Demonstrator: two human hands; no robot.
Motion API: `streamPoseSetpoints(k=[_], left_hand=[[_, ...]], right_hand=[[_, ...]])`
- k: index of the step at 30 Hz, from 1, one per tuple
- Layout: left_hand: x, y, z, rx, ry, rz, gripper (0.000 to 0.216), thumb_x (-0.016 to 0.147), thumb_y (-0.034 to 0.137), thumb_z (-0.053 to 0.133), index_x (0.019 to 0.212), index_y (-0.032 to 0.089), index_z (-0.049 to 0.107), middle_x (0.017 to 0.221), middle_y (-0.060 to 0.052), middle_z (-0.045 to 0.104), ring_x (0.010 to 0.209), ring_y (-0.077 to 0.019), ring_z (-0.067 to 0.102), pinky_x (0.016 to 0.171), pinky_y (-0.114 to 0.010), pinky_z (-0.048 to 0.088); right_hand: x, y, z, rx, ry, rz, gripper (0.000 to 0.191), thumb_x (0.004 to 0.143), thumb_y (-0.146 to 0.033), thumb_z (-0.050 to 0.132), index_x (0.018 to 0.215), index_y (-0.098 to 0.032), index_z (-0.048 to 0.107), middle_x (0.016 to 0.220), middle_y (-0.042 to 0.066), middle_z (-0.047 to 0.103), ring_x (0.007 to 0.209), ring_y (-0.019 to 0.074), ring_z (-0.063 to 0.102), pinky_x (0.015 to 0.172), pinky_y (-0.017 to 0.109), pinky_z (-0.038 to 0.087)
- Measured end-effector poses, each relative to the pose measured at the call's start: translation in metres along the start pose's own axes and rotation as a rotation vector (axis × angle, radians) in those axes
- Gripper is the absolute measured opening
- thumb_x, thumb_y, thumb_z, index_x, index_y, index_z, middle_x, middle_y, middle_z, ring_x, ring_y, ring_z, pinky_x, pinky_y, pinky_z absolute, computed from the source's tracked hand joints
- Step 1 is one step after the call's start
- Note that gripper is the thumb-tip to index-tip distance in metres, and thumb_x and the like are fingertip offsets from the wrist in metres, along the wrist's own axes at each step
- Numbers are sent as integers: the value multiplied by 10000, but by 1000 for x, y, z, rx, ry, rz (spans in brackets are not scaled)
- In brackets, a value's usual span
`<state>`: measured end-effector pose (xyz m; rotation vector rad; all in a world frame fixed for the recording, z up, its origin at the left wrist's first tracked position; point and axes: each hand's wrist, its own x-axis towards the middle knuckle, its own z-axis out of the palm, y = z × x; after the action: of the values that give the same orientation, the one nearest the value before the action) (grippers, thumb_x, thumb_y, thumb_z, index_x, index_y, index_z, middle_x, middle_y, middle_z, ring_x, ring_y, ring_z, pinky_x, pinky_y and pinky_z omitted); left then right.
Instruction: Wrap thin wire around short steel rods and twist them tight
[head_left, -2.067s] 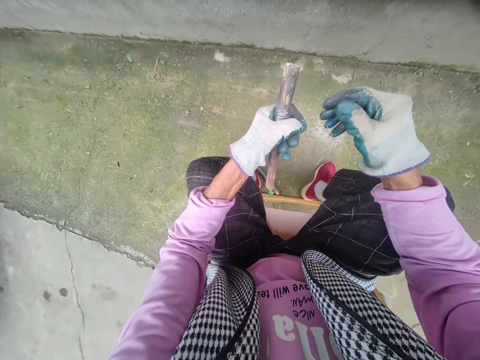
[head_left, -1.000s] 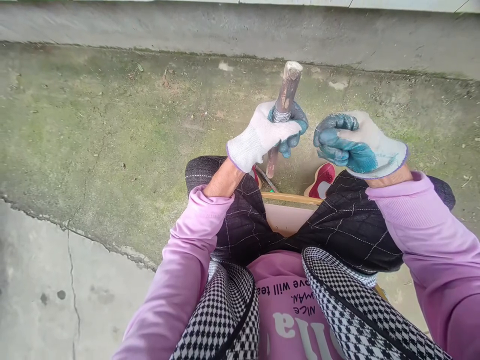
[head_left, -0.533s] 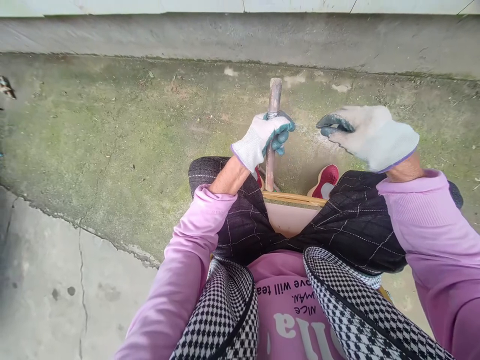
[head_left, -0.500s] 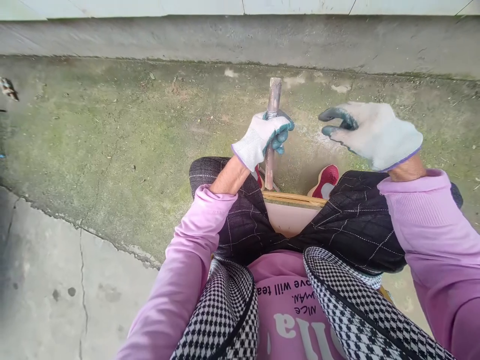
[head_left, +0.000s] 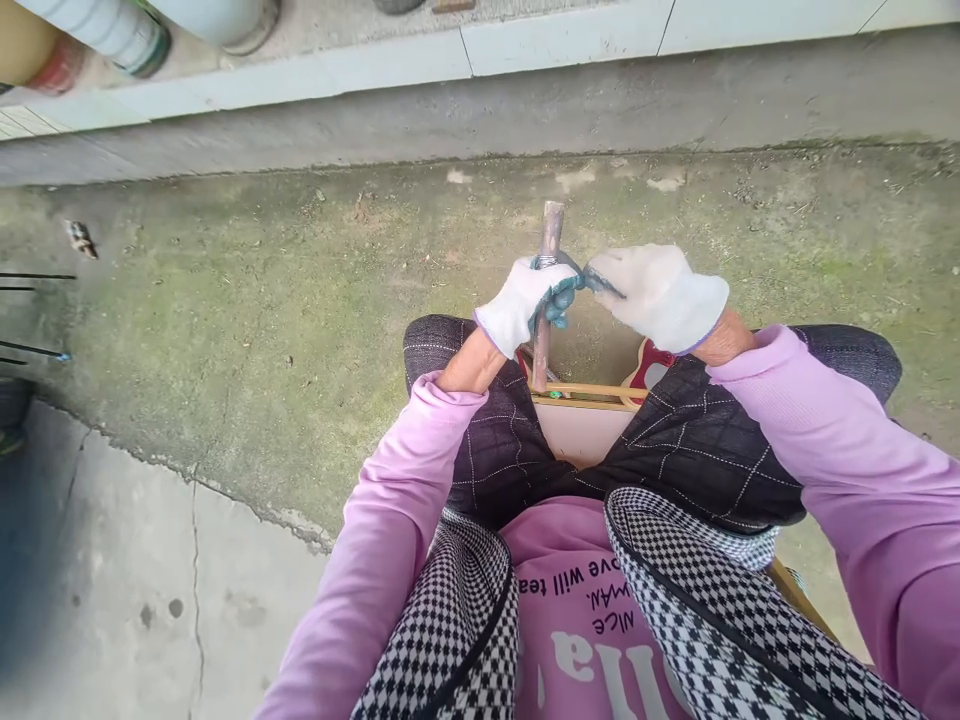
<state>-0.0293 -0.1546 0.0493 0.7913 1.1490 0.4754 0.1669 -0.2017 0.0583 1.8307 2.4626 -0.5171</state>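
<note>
I sit on a low stool with both hands in white gloves with blue palms. My left hand (head_left: 523, 304) is wrapped round a rusty metal rod (head_left: 551, 224) that stands upright between my knees. A band of thin wire coils round the rod just above that fist. My right hand (head_left: 660, 297) has its back to me, and its fingertips are pressed together right at the rod beside the left thumb. What they pinch is hidden.
The wooden stool edge (head_left: 586, 392) and a red shoe (head_left: 657, 360) show between my knees. Mossy concrete ground (head_left: 247, 300) runs to a raised kerb (head_left: 480, 60). Pipes or containers (head_left: 112, 30) stand at the top left. Thin dark rods (head_left: 34, 350) poke in from the left edge.
My right hand went from open and apart to closed against the rod beside my left hand. The view tilted up, showing the kerb and containers. My left hand kept its grip.
</note>
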Motion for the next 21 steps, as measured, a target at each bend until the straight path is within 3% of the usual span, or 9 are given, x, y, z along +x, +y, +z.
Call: streamPoseSetpoints(k=[3, 5, 9, 14, 17, 21], left_hand=[[-6, -11, -14, -23, -95, -68, 406, 826, 239, 942, 752, 269, 544, 545, 100, 480, 423, -68, 388, 442, -176, 408], [-12, -16, -22, 0, -138, -79, 392, 806, 249, 927, 721, 267, 545, 539, 91, 484, 419, -68, 382, 431, -180, 408], [-23, -16, -29, 67, -140, 17, 246, 801, 277, 946, 818, 224, 707, 575, 71, 588, 446, -85, 468, 472, -205, 512], [-31, -15, -29, 53, -82, 93, 273, 809, 304, 978, 911, 196, 749, 635, 68, 662, 468, -74, 502, 534, -221, 562], [-31, -20, -31, 31, -69, 106, 312, 818, 320, 994, 923, 206, 722, 652, 73, 669, 474, -75, 519, 551, -224, 573], [-27, -27, -37, 15, -70, 105, 374, 815, 340, 1024, 913, 218, 684, 635, 89, 633, 478, -77, 524, 522, -206, 526]], right_hand=[[-9, -15, -1, -108, -89, -99, 374, 1246, -294, 554, 1458, -183, 842, 1295, 232, 925, 1104, 419, 874, 824, 435, 519], [-13, -21, 2, -89, -99, -129, 326, 1231, -295, 597, 1395, -202, 862, 1233, 204, 935, 1074, 396, 877, 826, 420, 519], [-16, -13, 10, 235, 2, -4, 233, 1183, -285, 677, 1223, -238, 902, 1159, 151, 938, 1056, 362, 883, 896, 431, 613], [-22, -1, 18, 768, 186, 115, 238, 1151, -388, 747, 1244, -287, 940, 1046, 104, 913, 944, 346, 857, 894, 505, 726], [-25, -2, 27, 919, 213, 117, 193, 1086, -415, 826, 1202, -302, 931, 979, 77, 888, 829, 321, 813, 821, 499, 737], [-28, -1, 34, 936, 214, 129, 145, 1076, -347, 806, 1156, -288, 911, 938, 60, 862, 792, 301, 805, 821, 471, 724]])
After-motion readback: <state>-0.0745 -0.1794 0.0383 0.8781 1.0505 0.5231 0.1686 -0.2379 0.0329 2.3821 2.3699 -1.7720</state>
